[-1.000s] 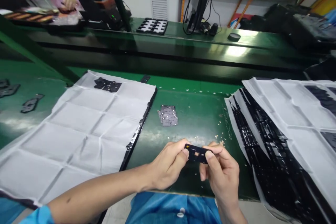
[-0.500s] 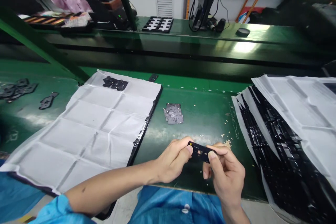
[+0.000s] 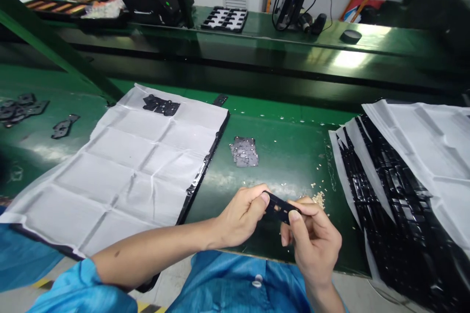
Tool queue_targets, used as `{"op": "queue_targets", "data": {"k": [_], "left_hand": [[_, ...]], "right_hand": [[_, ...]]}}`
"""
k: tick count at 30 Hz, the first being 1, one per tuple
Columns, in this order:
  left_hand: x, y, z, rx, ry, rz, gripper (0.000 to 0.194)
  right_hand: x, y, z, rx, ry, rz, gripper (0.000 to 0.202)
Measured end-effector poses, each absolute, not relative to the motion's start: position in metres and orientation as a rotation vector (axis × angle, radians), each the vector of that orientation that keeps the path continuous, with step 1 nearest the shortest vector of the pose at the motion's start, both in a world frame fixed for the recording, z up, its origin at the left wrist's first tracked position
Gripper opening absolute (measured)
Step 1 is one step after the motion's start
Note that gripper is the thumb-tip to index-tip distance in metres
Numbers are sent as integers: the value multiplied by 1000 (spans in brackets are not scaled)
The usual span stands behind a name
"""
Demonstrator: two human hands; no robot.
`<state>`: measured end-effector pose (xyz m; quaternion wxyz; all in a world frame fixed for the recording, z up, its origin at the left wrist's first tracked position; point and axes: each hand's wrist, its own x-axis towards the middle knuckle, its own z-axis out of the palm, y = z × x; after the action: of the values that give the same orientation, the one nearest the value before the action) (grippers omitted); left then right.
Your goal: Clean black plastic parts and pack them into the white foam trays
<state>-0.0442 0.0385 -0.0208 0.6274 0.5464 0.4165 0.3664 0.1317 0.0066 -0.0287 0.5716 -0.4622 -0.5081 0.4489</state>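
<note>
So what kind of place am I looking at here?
Most likely a factory assembly line. Both hands, left hand and right hand, pinch a small black part over a long green bench, with stacked black trays interleaved with white sheets beside it.

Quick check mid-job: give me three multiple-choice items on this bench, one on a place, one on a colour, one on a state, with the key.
1. Where does the grey stack of parts lie?
A. on the bare bench between the sheets
B. on the left white sheet
C. on the far shelf

2. What colour is the bench?
A. blue
B. green
C. grey

3. How is the black part held?
A. lying flat on the bench
B. in one hand only
C. pinched between both hands

Key: 1 A, it lies on green surface right of the left sheet. 2 B, the bare top shows green. 3 C, left hand and right hand each grip an end.
</note>
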Motion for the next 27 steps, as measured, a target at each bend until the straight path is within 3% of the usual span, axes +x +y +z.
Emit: {"op": "queue_targets", "data": {"k": [6,11,14,27], "left_hand": [[-37,38,-15,886,1017,852,34],[-36,33,-8,788,1045,868,32],[-42,30,-5,886,1020,815,33],[-63,39,-13,1110,1119,747,35]], "right_hand": [[133,0,-39,-1050,-1422,876,32],[133,11,-32,-1122,-1180,1222,11],[135,17,-29,-1157,-1075,1363,14],[128,26,-27,-1236,-1104,1354,20]]}}
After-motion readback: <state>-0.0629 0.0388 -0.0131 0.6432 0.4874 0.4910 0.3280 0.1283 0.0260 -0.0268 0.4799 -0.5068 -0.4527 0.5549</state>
